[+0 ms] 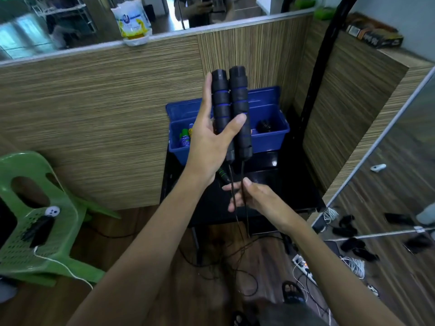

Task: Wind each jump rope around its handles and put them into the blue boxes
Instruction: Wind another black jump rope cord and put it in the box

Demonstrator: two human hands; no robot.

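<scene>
My left hand [207, 137] holds two black foam handles with blue rings [231, 109] upright and side by side, thumb across the front, fingers behind. Two thin black rope strands [242, 208] hang from the handles' lower ends down to a loose tangle on the floor [235, 274]. My right hand [256, 198] is below the handles and pinches the strands between thumb and fingers. Behind the handles an open blue box [270, 137] stands on a black table [282, 189]; it holds a wound black rope [266, 125] and green-and-blue items [186, 137].
A green plastic chair [40, 222] with a black device and white cable stands at the left. A wood-grain partition [106, 114] runs behind the table. At the right a mirror wall [388, 220] reflects floor clutter. A power strip [303, 267] and cables lie on the wooden floor.
</scene>
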